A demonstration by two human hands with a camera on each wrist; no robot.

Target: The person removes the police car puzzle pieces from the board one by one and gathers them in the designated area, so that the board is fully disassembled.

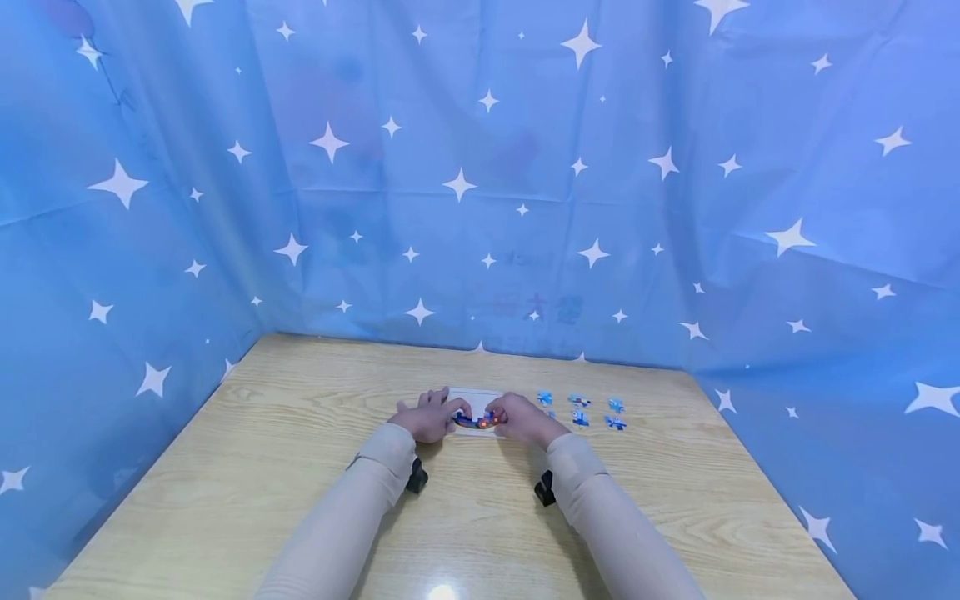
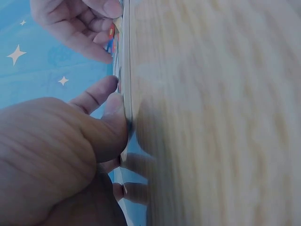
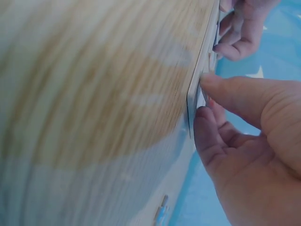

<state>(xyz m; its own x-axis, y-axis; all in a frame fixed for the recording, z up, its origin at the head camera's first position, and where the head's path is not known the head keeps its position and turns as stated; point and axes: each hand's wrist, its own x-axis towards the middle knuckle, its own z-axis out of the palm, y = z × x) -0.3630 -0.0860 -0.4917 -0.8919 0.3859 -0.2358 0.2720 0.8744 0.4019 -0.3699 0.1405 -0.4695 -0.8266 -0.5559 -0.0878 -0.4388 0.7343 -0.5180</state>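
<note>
A white puzzle board (image 1: 474,390) lies on the table between my two hands. Along its near side runs a row of dark, red and blue puzzle pieces (image 1: 472,423). My left hand (image 1: 431,417) is at the board's left side. Its thumb (image 2: 115,110) presses at the near edge, the index finger reaches over the board, and the other fingers spread beside it. At the right end my right hand (image 1: 525,419) pinches a puzzle piece between thumb (image 3: 211,84) and forefinger, low over the board; the fingers mostly hide this piece.
To the right of the board, several loose blue puzzle pieces (image 1: 580,417) lie in two rows on the wooden table (image 1: 315,392). A blue curtain with white stars (image 1: 480,217) hangs behind the table and at both sides. Black wrist cameras (image 1: 417,477) sit under the sleeves.
</note>
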